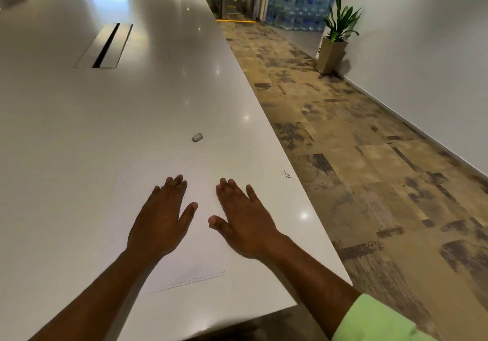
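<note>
Fingers (179, 182) straight, left hand (161, 216) and right hand (243, 222) touch paper (184, 261).

2 hands lie flat on a white sheet of paper (200, 256) on the big white tabletop (66, 129). The left hand (161, 216) and the right hand (243, 216) are side by side, near but not touching, with straight fingers. The right arm has a light green sleeve (375, 319). Further up the tabletop sits 1 small grey lump (197, 137). A little dark scribble (287, 175) is near the tabletop's right edge. Far up is a long dark slot (105, 46). By the white wall stands a plant (335, 37) in a pot. Behind it, water bottles (298, 5) are piled up.
</note>
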`<state>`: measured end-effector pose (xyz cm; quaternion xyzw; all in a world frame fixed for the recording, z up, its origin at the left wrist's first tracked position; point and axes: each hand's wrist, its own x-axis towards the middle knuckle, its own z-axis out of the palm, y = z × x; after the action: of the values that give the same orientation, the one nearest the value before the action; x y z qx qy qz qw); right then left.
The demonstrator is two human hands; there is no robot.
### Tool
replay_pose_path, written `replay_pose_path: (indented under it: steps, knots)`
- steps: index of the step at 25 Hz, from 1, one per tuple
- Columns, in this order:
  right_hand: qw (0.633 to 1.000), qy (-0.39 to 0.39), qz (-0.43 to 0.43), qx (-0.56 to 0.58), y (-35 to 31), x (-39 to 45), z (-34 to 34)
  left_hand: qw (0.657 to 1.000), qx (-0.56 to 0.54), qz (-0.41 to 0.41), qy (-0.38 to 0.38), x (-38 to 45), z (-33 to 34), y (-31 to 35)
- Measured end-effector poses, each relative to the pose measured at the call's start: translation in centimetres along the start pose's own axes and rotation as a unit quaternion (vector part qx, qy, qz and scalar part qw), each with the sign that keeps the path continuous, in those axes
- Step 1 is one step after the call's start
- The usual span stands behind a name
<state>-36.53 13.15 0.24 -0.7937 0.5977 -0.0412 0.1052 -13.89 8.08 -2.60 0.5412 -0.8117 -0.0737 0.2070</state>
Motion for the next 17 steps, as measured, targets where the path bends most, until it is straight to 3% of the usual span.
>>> replay_pose_path:
  steps: [7,10,12,17]
  knots:
    - [0.977,0.053,0.2,-0.05,6.0,1.7,-2.8,1.0,0.005,-0.002,-0.004,0.0,0.3,-0.3]
    - [0.999,0.031,0.045,-0.008,0.8,1.2,-1.6,1.0,0.0,-0.004,-0.003,0.0,0.1,-0.3]
    - [1.0,0.003,-0.008,-0.026,-1.0,0.5,-0.4,1.0,0.001,-0.004,-0.004,-0.1,-0.1,-0.1]
    - [0.979,0.044,0.193,-0.041,3.1,3.6,-1.9,1.0,-0.005,-0.009,-0.016,-0.1,-0.1,-0.1]
